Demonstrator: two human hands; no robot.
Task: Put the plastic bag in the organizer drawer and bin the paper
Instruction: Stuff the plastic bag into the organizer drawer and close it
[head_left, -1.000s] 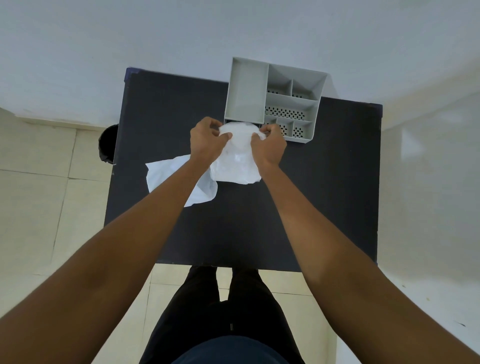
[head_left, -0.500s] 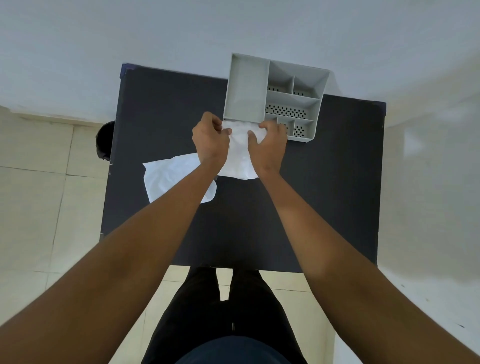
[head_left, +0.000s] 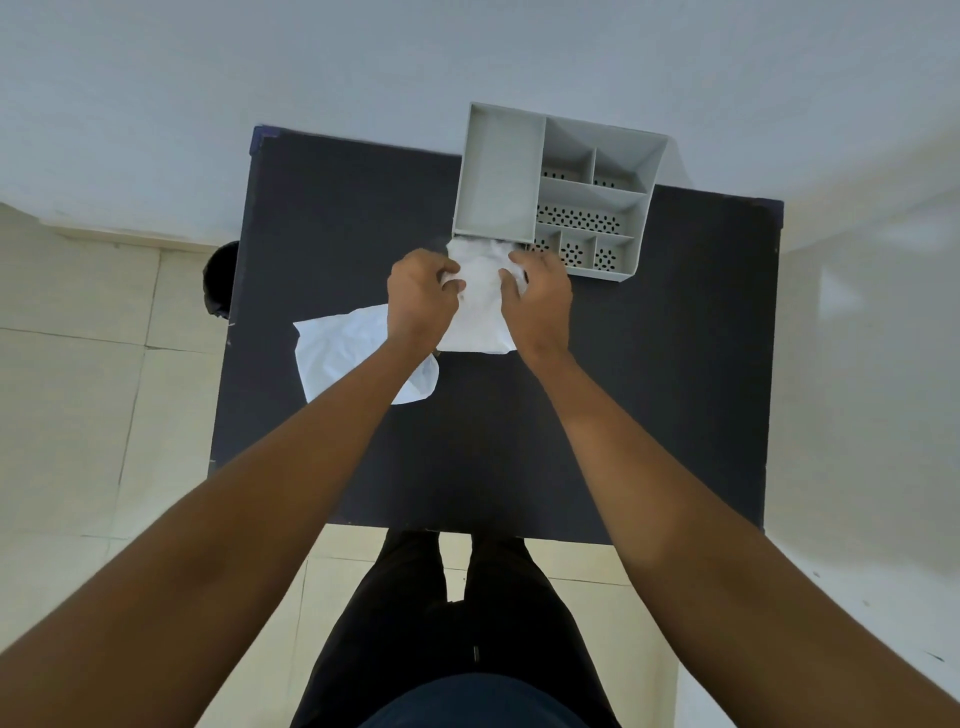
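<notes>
A white crumpled plastic bag lies on the black table, its far end right at the front of the grey organizer. My left hand and my right hand grip the bag from either side, fingers bunching it. The organizer's drawer opening is hidden behind the bag and my hands. A white sheet of paper lies flat on the table to the left, partly under my left forearm.
A dark round bin stands on the tiled floor past the table's left edge. The organizer has several small perforated compartments on its right side. A white wall runs behind the table. My legs stand at the table's near edge.
Both hands have pushed the bag a little farther toward the organizer's front and squeezed it narrower. The paper has not moved.
</notes>
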